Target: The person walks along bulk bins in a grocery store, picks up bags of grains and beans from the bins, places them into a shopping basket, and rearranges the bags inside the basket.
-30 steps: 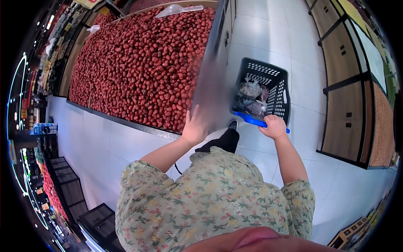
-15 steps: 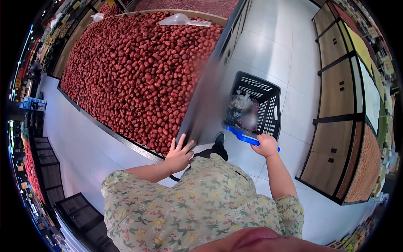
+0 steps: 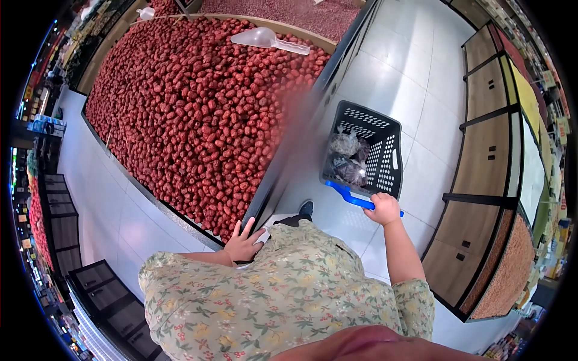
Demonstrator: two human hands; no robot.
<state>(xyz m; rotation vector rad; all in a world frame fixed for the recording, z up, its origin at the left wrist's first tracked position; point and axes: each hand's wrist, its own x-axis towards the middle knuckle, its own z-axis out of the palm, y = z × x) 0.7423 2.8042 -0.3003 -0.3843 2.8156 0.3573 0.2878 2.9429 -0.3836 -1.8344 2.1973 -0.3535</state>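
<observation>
My right hand [image 3: 385,209] is wrapped round the blue handle [image 3: 351,197] of a dark perforated basket [image 3: 381,153]. Several knotted plastic bags [image 3: 347,157] lie inside the basket. My left hand [image 3: 242,243] has its fingers spread and holds nothing; it is at the near corner of a large bin of red dates [image 3: 192,102], by the dark edge. Whether it touches the edge I cannot tell. A clear plastic scoop [image 3: 265,39] rests on the dates at the far side.
Wooden cabinets [image 3: 478,150] with bins on top line the right side. Another bin of small reddish goods [image 3: 289,13] is beyond the dates. Dark cabinets [image 3: 114,301] stand at the lower left. Pale tiled floor [image 3: 385,72] runs between the bins and cabinets.
The date bin and side cabinets have shifted in view. My left hand is lower and further left, still spread. The basket sits lower in view than a second ago, with my right hand still on its handle.
</observation>
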